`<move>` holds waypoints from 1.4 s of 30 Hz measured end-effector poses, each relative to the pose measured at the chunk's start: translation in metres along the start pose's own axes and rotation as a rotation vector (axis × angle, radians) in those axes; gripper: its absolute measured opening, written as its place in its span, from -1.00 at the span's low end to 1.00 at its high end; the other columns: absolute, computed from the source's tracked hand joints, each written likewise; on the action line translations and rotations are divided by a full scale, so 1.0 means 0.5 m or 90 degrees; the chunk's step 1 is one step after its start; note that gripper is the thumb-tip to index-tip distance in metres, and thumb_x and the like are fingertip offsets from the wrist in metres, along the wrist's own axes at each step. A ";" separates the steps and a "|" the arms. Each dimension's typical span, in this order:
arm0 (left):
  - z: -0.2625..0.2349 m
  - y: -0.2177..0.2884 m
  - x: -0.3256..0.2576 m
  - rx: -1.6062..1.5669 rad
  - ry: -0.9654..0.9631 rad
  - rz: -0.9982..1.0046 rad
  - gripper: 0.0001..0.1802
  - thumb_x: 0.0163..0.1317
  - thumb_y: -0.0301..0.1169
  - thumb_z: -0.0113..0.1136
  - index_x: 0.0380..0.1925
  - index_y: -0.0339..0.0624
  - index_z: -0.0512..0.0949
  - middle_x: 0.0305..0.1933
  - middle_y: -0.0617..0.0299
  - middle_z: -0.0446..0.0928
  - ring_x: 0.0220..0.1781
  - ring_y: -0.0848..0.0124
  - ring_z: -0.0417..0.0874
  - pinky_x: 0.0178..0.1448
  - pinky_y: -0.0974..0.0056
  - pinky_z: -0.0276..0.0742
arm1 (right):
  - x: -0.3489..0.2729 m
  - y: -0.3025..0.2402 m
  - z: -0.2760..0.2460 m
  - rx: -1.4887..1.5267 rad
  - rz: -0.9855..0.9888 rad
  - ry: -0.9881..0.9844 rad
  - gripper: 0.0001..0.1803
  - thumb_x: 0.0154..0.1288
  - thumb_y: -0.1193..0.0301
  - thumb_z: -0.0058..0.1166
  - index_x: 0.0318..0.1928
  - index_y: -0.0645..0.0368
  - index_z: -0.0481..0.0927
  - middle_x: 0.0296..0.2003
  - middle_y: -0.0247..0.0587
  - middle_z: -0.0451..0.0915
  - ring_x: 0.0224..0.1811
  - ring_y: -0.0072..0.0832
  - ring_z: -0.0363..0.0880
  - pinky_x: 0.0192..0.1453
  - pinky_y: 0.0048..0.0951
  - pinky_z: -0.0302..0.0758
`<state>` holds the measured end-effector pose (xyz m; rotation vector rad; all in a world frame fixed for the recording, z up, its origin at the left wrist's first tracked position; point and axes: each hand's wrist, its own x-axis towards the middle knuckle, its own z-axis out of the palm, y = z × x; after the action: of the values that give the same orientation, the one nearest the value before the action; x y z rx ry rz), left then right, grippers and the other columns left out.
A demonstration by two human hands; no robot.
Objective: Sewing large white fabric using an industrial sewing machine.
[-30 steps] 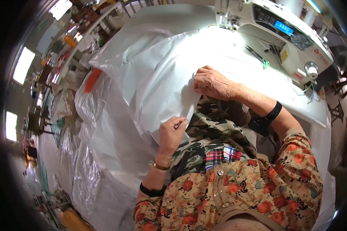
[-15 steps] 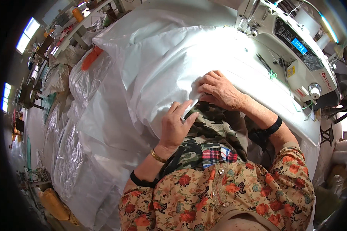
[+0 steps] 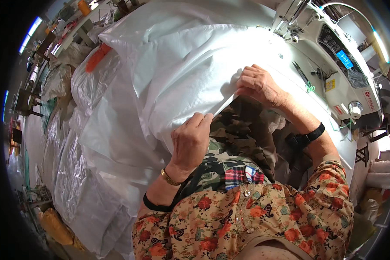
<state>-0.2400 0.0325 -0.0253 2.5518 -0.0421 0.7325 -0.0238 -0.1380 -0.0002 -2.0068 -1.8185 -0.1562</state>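
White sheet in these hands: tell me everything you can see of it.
The white sheet looks like thin, slightly glossy plastic or coated cloth with a fine texture. It spreads in loose folds and creases, brightest toward the sewing machine at upper right. Its near edge is pinched by the left hand and the right hand, running nearly straight between them. Where it ends at the left is hard to tell.
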 end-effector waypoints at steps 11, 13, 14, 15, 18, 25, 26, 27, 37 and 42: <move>-0.017 -0.022 -0.007 -0.234 -0.061 -0.069 -0.71 0.21 -0.63 0.16 -0.04 -0.25 0.59 -0.41 0.10 0.49 -0.53 0.30 0.45 -0.44 0.31 0.36 | -0.013 0.083 -0.041 -0.016 0.041 0.011 -0.76 0.19 0.20 0.25 -0.30 0.08 0.56 -0.38 -0.32 0.53 -0.20 -0.33 0.54 -0.02 -0.29 0.39; -0.027 -0.016 0.001 -0.255 -0.103 -0.079 -0.71 0.19 -0.62 0.18 -0.06 -0.24 0.58 -0.40 0.10 0.50 -0.51 0.27 0.48 -0.42 0.29 0.37 | -0.021 0.104 -0.049 -0.053 0.055 0.006 -0.73 0.20 0.16 0.23 -0.30 0.07 0.56 -0.38 -0.32 0.54 -0.20 -0.33 0.54 0.01 -0.26 0.38; -0.028 -0.013 0.004 -0.273 -0.141 -0.094 -0.72 0.16 -0.61 0.20 -0.09 -0.24 0.58 -0.40 0.09 0.51 -0.50 0.24 0.50 -0.40 0.28 0.38 | -0.025 0.114 -0.055 -0.064 0.045 0.027 -0.72 0.23 0.17 0.22 -0.32 0.10 0.53 -0.37 -0.31 0.53 -0.23 -0.32 0.52 0.01 -0.25 0.39; -0.026 -0.012 0.006 -0.274 -0.148 -0.083 -0.72 0.16 -0.61 0.20 -0.09 -0.24 0.58 -0.40 0.09 0.51 -0.50 0.24 0.50 -0.40 0.28 0.38 | -0.026 0.124 -0.059 -0.069 0.054 0.034 -0.72 0.23 0.17 0.22 -0.32 0.10 0.53 -0.37 -0.31 0.53 -0.23 -0.32 0.52 0.01 -0.25 0.39; 0.007 -0.006 0.010 -0.285 -0.107 0.033 -0.72 -0.02 -0.65 0.17 -0.24 -0.23 0.59 -0.45 0.09 0.48 -0.55 0.14 0.51 -0.44 0.19 0.41 | -0.029 0.153 -0.064 -0.096 0.098 0.045 -0.72 0.23 0.21 0.23 -0.28 0.17 0.55 -0.33 -0.23 0.55 -0.20 -0.27 0.55 0.05 -0.24 0.42; 0.043 0.041 0.053 -0.190 -0.155 0.149 -0.83 -0.11 -0.58 0.12 -0.45 -0.22 0.60 -0.60 0.11 0.34 -0.61 0.14 0.45 -0.52 0.14 0.35 | -0.045 0.104 -0.043 -0.257 0.337 0.152 -0.70 0.12 0.25 0.24 -0.32 0.23 0.52 -0.31 -0.07 0.54 -0.13 -0.15 0.53 -0.02 -0.16 0.47; 0.052 0.045 0.059 -0.201 -0.139 0.161 -0.92 -0.11 -0.57 0.11 -0.54 -0.21 0.54 -0.63 0.12 0.29 -0.63 0.13 0.42 -0.54 0.12 0.32 | -0.057 0.101 -0.044 -0.264 0.331 0.148 -0.72 0.13 0.26 0.22 -0.34 0.22 0.52 -0.32 -0.10 0.53 -0.14 -0.16 0.53 -0.05 -0.16 0.46; 0.056 0.048 0.061 -0.203 -0.142 0.177 -0.92 -0.11 -0.57 0.11 -0.54 -0.21 0.54 -0.63 0.12 0.29 -0.63 0.13 0.42 -0.54 0.12 0.32 | -0.067 0.095 -0.042 -0.268 0.313 0.175 -0.70 0.15 0.22 0.22 -0.34 0.20 0.52 -0.32 -0.11 0.53 -0.14 -0.19 0.54 -0.06 -0.17 0.46; 0.065 0.054 0.127 -0.089 -0.140 0.244 -0.87 -0.11 -0.56 0.11 -0.68 -0.19 0.35 -0.64 0.12 0.23 -0.65 0.15 0.39 -0.56 0.12 0.32 | -0.082 0.073 -0.052 -0.221 0.402 0.134 -0.58 0.24 0.11 0.17 -0.18 0.26 0.58 -0.07 -0.03 0.60 -0.02 -0.14 0.53 0.12 -0.15 0.41; 0.081 0.059 0.203 -0.030 -0.132 0.274 -0.85 -0.07 -0.53 0.14 -0.68 -0.18 0.36 -0.60 0.12 0.31 -0.61 0.16 0.48 -0.54 0.13 0.39 | -0.081 0.069 -0.057 -0.174 0.407 0.121 -0.50 0.27 0.05 0.13 -0.08 0.29 0.57 0.02 0.06 0.57 0.05 -0.09 0.50 0.20 -0.14 0.35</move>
<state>-0.1376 -0.0018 0.0091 2.5890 -0.6843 0.6022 0.0097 -0.1878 0.0029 -2.5542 -1.0152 -0.3975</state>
